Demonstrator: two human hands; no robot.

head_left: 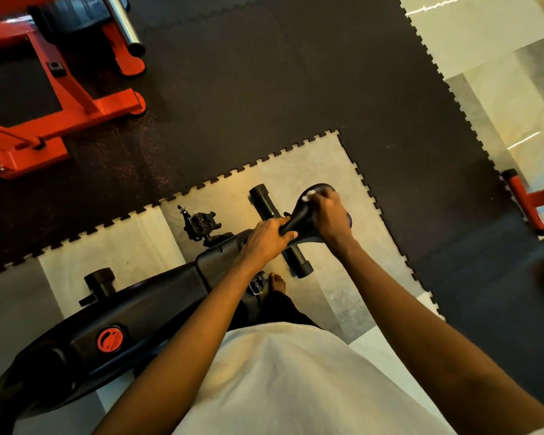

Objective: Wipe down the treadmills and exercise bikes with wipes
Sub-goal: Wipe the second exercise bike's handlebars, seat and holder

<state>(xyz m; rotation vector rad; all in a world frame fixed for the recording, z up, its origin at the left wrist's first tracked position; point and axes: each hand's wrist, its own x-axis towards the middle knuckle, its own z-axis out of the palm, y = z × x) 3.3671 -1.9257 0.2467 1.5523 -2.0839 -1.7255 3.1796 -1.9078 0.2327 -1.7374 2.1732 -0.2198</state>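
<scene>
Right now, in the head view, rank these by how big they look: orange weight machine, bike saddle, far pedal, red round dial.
1. orange weight machine, cut off at the edge.
2. bike saddle, partly covered.
3. far pedal and red round dial look alike; the dial is nearer, so unranked.

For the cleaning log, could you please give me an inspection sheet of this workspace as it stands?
Surface: pale tile floor, edged by black mats.
Job's things: bike, upright; wipe on the wide end of the saddle.
Clutter: nothing seen.
Grips: left hand holds the saddle's nose; right hand holds the wipe against the saddle.
Cables: nothing seen.
Surroundings: red frame at upper left; a bare foot beside the pedal.
</scene>
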